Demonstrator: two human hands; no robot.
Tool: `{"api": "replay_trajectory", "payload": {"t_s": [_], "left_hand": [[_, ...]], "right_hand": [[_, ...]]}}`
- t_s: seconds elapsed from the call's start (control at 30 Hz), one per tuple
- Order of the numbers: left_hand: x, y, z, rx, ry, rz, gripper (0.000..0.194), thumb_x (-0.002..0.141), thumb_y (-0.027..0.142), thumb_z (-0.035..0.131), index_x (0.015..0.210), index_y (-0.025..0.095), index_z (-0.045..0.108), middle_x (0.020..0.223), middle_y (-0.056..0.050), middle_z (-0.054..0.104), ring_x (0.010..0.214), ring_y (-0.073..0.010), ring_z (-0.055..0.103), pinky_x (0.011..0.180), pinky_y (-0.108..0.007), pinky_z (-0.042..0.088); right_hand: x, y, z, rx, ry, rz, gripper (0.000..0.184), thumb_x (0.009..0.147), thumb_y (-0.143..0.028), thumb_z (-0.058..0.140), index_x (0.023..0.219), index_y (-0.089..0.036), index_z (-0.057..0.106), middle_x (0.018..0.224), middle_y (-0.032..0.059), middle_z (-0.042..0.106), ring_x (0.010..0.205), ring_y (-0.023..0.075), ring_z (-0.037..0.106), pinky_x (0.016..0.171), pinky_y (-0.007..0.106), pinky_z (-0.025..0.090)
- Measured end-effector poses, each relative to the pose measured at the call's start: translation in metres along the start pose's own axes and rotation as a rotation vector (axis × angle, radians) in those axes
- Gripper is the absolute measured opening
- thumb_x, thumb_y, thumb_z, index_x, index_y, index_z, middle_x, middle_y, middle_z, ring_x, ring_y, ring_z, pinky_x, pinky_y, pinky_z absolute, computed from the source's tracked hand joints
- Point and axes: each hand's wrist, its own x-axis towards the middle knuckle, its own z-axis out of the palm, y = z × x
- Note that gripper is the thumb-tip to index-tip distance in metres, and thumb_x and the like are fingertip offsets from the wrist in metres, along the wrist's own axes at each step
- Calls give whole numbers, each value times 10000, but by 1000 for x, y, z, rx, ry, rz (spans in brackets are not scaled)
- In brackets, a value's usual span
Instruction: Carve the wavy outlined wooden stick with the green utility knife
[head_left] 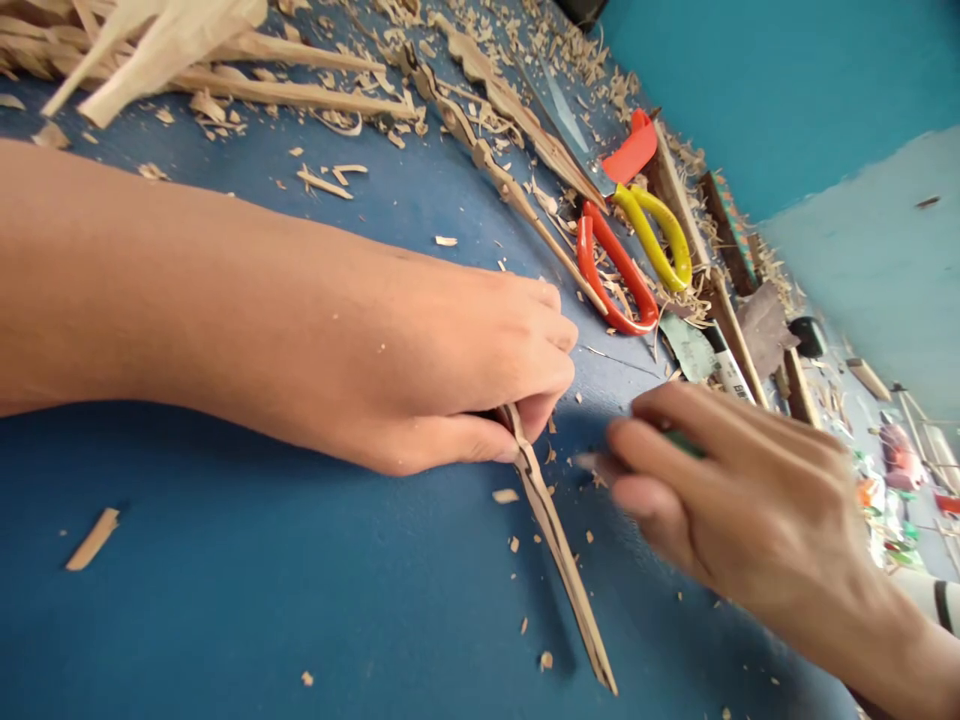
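My left hand (450, 370) lies on the blue table (225, 580), its fingers curled and pinched on the upper end of a thin carved wooden stick (559, 545) that runs down towards the near edge. My right hand (735, 490) hovers just right of the stick, blurred by motion, fingers wrapped round a small green-handled tool (682, 442) whose tip points at the stick. Small wood chips lie around both hands.
Red-handled (615, 275) and yellow-handled (660, 235) pliers or snips lie beyond the hands. Long carved wooden strips (480, 150) and shavings cover the far table. A marker (724, 365), a red tool (634, 150) and small items crowd the right edge by the teal wall.
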Motion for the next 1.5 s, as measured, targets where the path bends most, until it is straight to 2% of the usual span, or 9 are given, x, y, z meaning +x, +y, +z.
{"api": "replay_trajectory", "payload": {"t_s": [0.1,0.2,0.27,0.47,0.6,0.83,1.17,1.3,1.5], "left_hand": [[-1,1,-2,29,1,13,147,1081,320,641,946,286,691,1015,66,679,1046,-191,638,893,-288,452],[-1,0,-3,22,3,30,145,1084,336,623,968,294,700,1000,64,672,1027,-199,637,865,-300,454],[0,-1,-1,13,9,47,176,1100,345,580,981,299,702,976,64,666,994,-203,633,887,-316,460],[-2,-2,1,-43,-23,-8,203,1080,354,567,926,304,690,961,61,665,1022,-221,626,1022,-337,465],[-5,0,-1,-57,-2,-16,216,1110,343,538,991,313,716,1025,66,655,1087,-203,621,1095,-304,434],[-3,3,-4,-59,-15,-39,136,1071,307,650,955,304,722,993,62,689,1080,-213,635,1070,-297,440],[-7,2,-4,44,30,59,202,1123,279,562,970,293,693,1019,49,693,1068,-203,641,1046,-278,476],[-7,0,-2,23,46,73,187,1124,284,578,980,290,696,1027,47,680,1059,-210,640,1054,-305,452],[-4,0,-1,5,27,56,203,1113,263,546,985,285,702,1037,44,660,1078,-223,633,1029,-334,470]], "right_hand": [[-4,4,-6,-52,57,69,563,1227,-489,361,858,-201,673,845,45,625,645,151,466,569,323,300],[0,-2,-7,186,-43,-6,625,1229,-503,266,846,-201,657,855,63,610,659,168,470,594,338,343],[5,-8,-4,237,-82,-42,630,1225,-516,253,841,-212,649,820,49,576,653,185,432,605,359,334],[11,-12,6,199,-65,-90,612,1225,-502,276,832,-214,646,791,38,553,655,200,388,625,383,296],[9,-10,4,198,-70,-102,593,1224,-501,295,859,-207,657,805,45,571,674,205,401,635,386,295],[8,-13,2,149,-81,-115,566,1226,-504,294,882,-217,641,819,36,562,680,203,395,628,378,294],[14,-4,7,114,-71,-227,569,1216,-521,302,821,-236,597,787,44,527,702,231,361,610,387,279],[15,-6,11,93,-64,-211,603,1213,-542,268,810,-242,601,792,55,522,720,247,360,622,400,288],[11,-9,11,79,-108,-165,584,1200,-567,276,920,-218,652,862,68,538,734,246,385,638,399,317]]}}
